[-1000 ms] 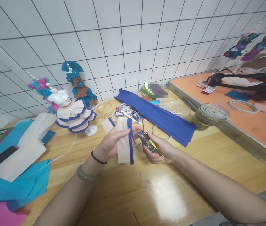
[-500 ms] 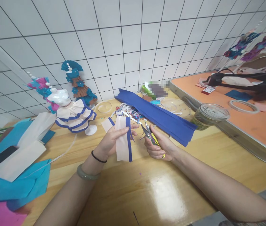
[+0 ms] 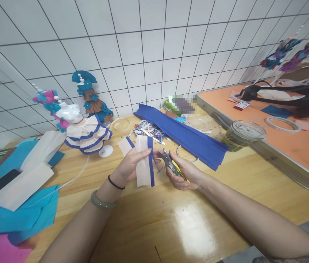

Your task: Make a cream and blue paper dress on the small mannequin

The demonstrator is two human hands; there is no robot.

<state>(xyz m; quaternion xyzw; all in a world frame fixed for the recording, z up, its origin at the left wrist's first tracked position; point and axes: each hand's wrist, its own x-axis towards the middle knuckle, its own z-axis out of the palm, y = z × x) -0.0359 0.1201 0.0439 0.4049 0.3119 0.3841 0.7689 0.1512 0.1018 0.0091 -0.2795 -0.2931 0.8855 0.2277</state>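
My left hand (image 3: 129, 166) grips a white crepe-paper strip with a dark blue edge (image 3: 144, 164), held upright above the wooden table (image 3: 171, 219). My right hand (image 3: 183, 175) is closed on small scissors with yellow handles (image 3: 171, 166). The scissor tips sit right beside the blue edge of the strip, where thin blue slivers hang off. A black band and a green bangle circle my left wrist.
A long dark blue crepe sheet (image 3: 184, 135) lies behind my hands. Paper-dressed doll figures (image 3: 84, 126) stand at the left by the tiled wall. Blue, white and pink paper with a phone (image 3: 3, 180) lies far left. A lidded jar (image 3: 242, 135) and an orange table (image 3: 288, 135) are at the right.
The scissors moved away from the strip half a second ago and have come back against its blue edge. My left hand shifted the strip slightly.
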